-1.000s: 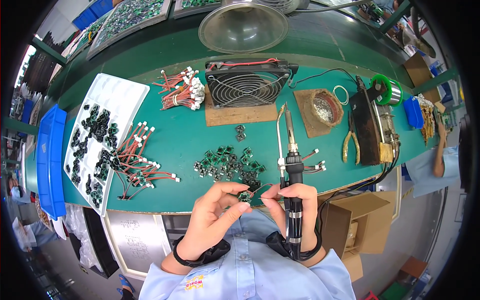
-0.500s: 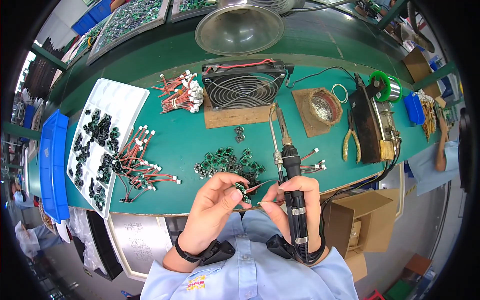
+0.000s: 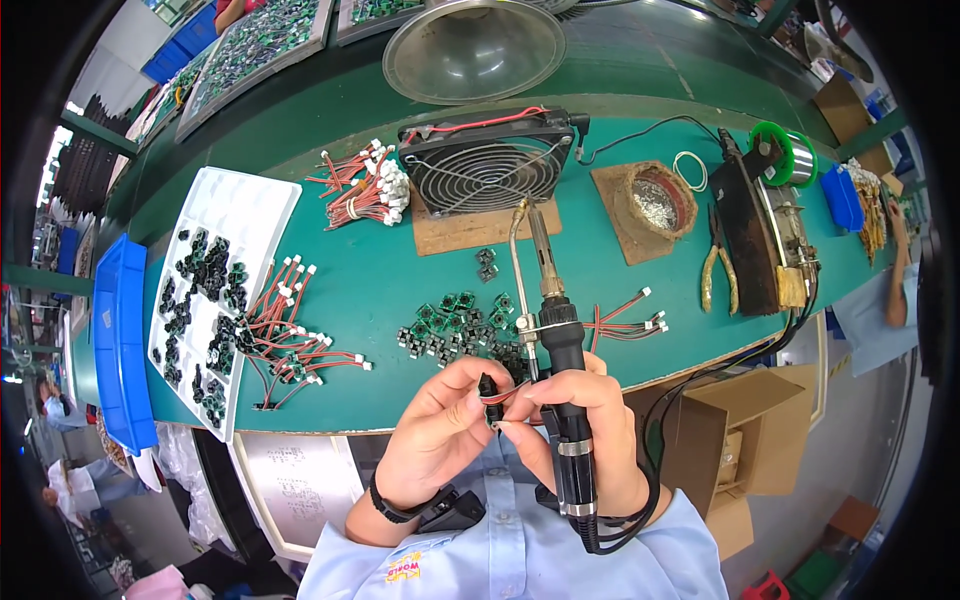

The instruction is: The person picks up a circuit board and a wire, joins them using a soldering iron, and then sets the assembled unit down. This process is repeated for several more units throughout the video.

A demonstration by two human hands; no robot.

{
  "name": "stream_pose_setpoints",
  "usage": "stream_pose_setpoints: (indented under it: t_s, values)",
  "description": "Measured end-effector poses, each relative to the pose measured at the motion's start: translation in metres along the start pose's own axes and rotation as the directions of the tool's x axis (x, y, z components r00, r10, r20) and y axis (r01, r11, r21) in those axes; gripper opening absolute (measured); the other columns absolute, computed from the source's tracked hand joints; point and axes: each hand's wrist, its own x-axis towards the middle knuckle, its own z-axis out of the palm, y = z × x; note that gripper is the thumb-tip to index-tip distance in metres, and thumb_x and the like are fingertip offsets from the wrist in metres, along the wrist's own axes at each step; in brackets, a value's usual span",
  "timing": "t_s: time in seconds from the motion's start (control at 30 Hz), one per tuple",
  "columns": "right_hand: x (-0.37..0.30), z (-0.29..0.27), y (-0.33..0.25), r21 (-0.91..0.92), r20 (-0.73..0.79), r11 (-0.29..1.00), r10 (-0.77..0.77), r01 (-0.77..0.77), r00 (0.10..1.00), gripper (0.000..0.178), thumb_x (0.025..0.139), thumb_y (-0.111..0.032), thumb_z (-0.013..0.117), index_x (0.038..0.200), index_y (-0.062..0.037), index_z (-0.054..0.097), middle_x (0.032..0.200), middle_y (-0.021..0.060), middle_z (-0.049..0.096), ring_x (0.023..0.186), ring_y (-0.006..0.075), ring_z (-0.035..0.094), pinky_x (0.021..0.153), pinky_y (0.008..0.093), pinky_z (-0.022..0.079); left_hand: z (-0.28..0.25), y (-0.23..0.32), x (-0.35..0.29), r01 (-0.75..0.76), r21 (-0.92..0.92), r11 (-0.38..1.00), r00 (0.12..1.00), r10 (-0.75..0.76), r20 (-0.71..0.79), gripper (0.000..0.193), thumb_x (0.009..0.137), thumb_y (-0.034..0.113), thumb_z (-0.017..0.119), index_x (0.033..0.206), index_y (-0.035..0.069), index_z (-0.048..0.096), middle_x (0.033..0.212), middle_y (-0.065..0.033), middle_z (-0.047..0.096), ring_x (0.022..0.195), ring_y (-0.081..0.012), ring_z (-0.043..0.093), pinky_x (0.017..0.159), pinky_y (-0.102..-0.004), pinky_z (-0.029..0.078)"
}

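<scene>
My left hand [image 3: 432, 432] is closed, pinching a small circuit board with a black part [image 3: 489, 388] between thumb and fingertips, near the table's front edge. My right hand [image 3: 612, 440] is wrapped round a soldering iron [image 3: 562, 345] with a thin metal tube along its side; its tip points away from me. The right fingertips reach the board and pinch red and black wires [image 3: 507, 396] there. How the wires meet the board is hidden by the fingers. Just beyond the hands lies a heap of small green and black boards [image 3: 450, 322].
A white tray [image 3: 262, 225] of dark parts stands left, beside wired boards [image 3: 285, 335] and a blue bin [image 3: 122, 345]. Behind are connector leads [image 3: 370, 190], a fan [image 3: 487, 170] and a metal hood [image 3: 475, 55]. Rightward: solder pot [image 3: 655, 205], pliers [image 3: 717, 265], solder spool [image 3: 790, 155].
My right hand with the iron has moved left, against the left fingertips. The board has been turned, so its black part now faces me. The whole view has shifted slightly.
</scene>
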Motion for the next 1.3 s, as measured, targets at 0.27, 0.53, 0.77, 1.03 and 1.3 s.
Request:
stream_pose_setpoints:
  t_s: [0.27, 0.53, 0.77, 1.03, 1.3]
  values:
    - [0.002, 0.0, 0.0, -0.004, -0.001, 0.999, -0.047, 0.047, 0.999, 0.039, 0.068, 0.004, 0.07, 0.1, -0.0075, 0.053, 0.081, 0.0015, 0.059, 0.067, 0.0188, 0.055, 0.079, 0.0394, 0.038, 0.005, 0.0, 0.0, -0.02, 0.008, 1.0, 0.999, 0.02, -0.027, 0.029, 0.085, 0.019, 0.062, 0.103, 0.001, 0.048, 0.102, -0.0101, 0.054, 0.092, -0.0178, 0.052, 0.082, -0.0304, 0.043]
    - [0.004, -0.003, -0.002, -0.016, 0.009, 0.999, -0.043, 0.043, 0.999, 0.038, 0.068, 0.004, 0.07, 0.1, -0.0084, 0.053, 0.079, 0.0009, 0.059, 0.068, 0.019, 0.056, 0.08, 0.0406, 0.038, -0.003, 0.0, 0.0, -0.043, -0.006, 0.999, 0.994, 0.044, 0.102, 0.025, 0.09, 0.015, 0.055, 0.11, 0.0, 0.052, 0.103, -0.0056, 0.056, 0.1, -0.0147, 0.052, 0.089, -0.0296, 0.039]
    - [0.005, -0.005, -0.002, -0.034, 0.015, 0.999, -0.039, 0.04, 0.999, 0.038, 0.067, 0.004, 0.07, 0.099, -0.0082, 0.053, 0.078, 0.001, 0.06, 0.069, 0.0188, 0.057, 0.08, 0.0405, 0.038, 0.004, -0.001, -0.001, -0.059, 0.063, 0.996, 0.997, 0.063, -0.048, 0.029, 0.084, 0.017, 0.063, 0.103, 0.001, 0.049, 0.096, -0.0074, 0.055, 0.085, -0.0149, 0.053, 0.077, -0.0286, 0.044]
    - [0.005, -0.008, -0.001, -0.12, 0.074, 0.991, -0.043, 0.051, 0.996, 0.038, 0.072, -0.002, 0.073, 0.099, -0.0091, 0.047, 0.077, 0.0014, 0.064, 0.069, 0.0146, 0.063, 0.087, 0.0381, 0.037, -0.002, -0.001, -0.001, -0.092, 0.067, 0.994, 0.996, 0.09, 0.026, 0.025, 0.087, 0.014, 0.058, 0.107, 0.0, 0.051, 0.101, -0.0066, 0.055, 0.093, -0.0146, 0.053, 0.084, -0.0282, 0.041]
    - [0.005, -0.009, -0.001, -0.125, 0.08, 0.99, -0.051, 0.061, 0.996, 0.038, 0.072, -0.002, 0.073, 0.099, -0.0093, 0.047, 0.078, 0.0002, 0.064, 0.067, 0.0148, 0.062, 0.086, 0.0383, 0.037, -0.006, -0.002, -0.001, -0.103, 0.074, 0.992, 0.992, 0.097, 0.075, 0.024, 0.089, 0.014, 0.056, 0.109, 0.0, 0.052, 0.104, -0.0064, 0.055, 0.098, -0.0142, 0.053, 0.086, -0.0274, 0.04]
